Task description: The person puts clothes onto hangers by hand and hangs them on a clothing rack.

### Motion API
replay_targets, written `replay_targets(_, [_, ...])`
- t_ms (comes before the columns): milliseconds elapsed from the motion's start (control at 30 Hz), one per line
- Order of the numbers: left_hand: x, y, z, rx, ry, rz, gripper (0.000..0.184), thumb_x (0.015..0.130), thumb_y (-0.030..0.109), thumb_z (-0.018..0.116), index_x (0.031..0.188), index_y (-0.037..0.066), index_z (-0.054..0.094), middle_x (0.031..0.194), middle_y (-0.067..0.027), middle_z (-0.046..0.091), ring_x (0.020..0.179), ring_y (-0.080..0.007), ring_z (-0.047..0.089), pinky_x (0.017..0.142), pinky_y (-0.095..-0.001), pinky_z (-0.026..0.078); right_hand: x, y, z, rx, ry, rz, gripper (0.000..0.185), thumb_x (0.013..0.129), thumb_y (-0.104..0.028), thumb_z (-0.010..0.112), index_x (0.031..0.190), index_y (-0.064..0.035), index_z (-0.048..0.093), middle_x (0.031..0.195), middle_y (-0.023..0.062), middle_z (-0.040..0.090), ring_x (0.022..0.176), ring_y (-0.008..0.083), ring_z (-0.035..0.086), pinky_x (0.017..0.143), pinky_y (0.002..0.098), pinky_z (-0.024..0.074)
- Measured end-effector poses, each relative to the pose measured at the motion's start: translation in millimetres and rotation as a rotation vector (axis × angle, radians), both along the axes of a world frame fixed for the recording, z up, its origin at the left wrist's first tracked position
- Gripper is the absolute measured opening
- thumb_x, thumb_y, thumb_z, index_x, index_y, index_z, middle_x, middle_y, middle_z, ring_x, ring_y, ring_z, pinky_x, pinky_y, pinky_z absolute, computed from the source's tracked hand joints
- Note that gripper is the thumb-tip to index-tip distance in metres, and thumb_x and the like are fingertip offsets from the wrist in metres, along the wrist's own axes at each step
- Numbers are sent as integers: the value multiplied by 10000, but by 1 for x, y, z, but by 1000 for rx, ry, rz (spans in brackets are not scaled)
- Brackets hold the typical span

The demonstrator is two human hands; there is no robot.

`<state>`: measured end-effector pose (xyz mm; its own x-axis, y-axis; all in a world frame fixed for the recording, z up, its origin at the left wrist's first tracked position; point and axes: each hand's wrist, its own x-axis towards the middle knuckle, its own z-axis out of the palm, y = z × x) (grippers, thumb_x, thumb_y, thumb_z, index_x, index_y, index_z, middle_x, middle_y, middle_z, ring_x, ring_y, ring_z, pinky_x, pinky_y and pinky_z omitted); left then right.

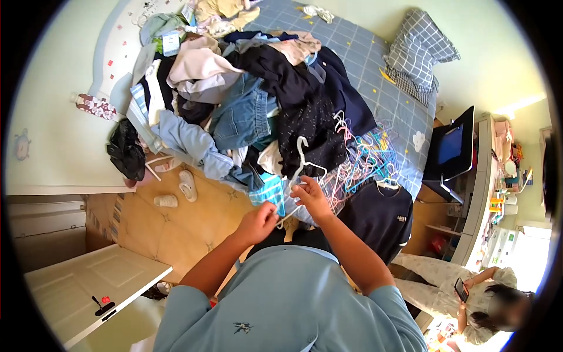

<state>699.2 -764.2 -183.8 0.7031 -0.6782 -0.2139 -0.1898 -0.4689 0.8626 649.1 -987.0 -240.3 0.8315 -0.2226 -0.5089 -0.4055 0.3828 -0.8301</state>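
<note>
In front of my body, my right hand point(309, 198) is closed around a white clothes hanger point(302, 155), whose hook points away from me. To its left, my left hand point(259, 223) is curled, fingers pressed together, close to the hanger's lower end; whatever it may grip is hidden. A light-blue and white checked cloth point(268, 189) lies just beyond my hands, at the edge of the clothes pile. Right of the hanger is a tangle of colourful hangers point(366, 155). A dark sweatshirt point(377, 214) on a hanger lies at the bed's near edge.
A big heap of clothes point(246, 108) covers much of the bed point(346, 35). A cushion point(419, 47) lies at the far right. White slippers point(187, 186) stand on the floor. A person point(446, 293) holding a phone is at the lower right; a door point(94, 287) is lower left.
</note>
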Motion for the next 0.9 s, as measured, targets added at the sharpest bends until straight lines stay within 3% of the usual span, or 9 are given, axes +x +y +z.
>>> replay_targets(100, [12,-13,14,-32,-199,-212,181,894,163,670,1024,73,582,843,-159,661,766,-379,655,638,-495,493,28,3,31,162,-34,-240,748,954,-220,724,1492,22,264,1103,133,673,992,236,702,781,338,565])
replay_targets(200, [23,-29,9,-87,-287,-289,179,889,163,679,1009,67,588,867,-152,653,808,-364,661,646,-477,498,51,-20,45,318,-112,-383,618,959,-218,719,1424,-20,363,1013,114,662,824,201,687,685,329,563])
replay_targets(233, [27,-32,4,-57,-302,-309,234,898,206,698,1058,68,597,907,-134,644,839,-332,670,677,-447,519,59,-29,40,311,-165,-412,453,989,-251,681,1332,-52,461,906,77,646,684,148,622,590,290,516])
replay_targets(333, [36,-44,9,-120,-208,-239,315,904,258,718,1133,73,607,995,-127,646,850,-310,675,712,-416,540,73,-49,59,344,-229,-411,280,1041,-304,598,1189,-68,575,761,21,565,537,92,462,470,255,371])
replay_targets(500, [97,-46,-30,-81,-171,36,508,888,230,758,1313,60,538,1085,-120,647,851,-254,671,765,-375,547,87,-69,68,143,-266,-327,256,1063,-302,550,1069,-57,625,712,12,549,487,73,425,430,233,335])
replay_targets(533, [120,-46,-42,-69,-178,65,526,890,179,767,1332,30,526,1053,-103,629,823,-184,653,746,-333,534,90,-72,65,140,-263,-307,240,1052,-286,573,1023,-56,633,709,1,550,491,65,428,435,227,339])
replay_targets(767, [291,-64,-77,84,-203,200,690,854,274,799,1437,98,475,1188,-131,634,857,-220,658,813,-381,550,128,-65,61,-137,-20,-351,355,1003,-394,660,788,-123,581,630,-67,491,516,29,402,458,209,286])
replay_targets(800, [317,-71,-75,88,-216,201,694,851,279,796,1438,106,469,1211,-131,628,913,-243,663,831,-399,549,136,-59,63,-177,2,-371,413,1039,-400,587,740,-121,530,589,-52,437,464,46,356,433,225,276])
replay_targets(900, [405,-94,-92,82,-305,179,717,835,277,794,1446,128,449,1298,-150,587,1118,-341,632,919,-466,527,156,-45,65,-189,88,-441,402,1043,-389,580,751,-115,547,568,-54,426,446,39,338,423,219,261])
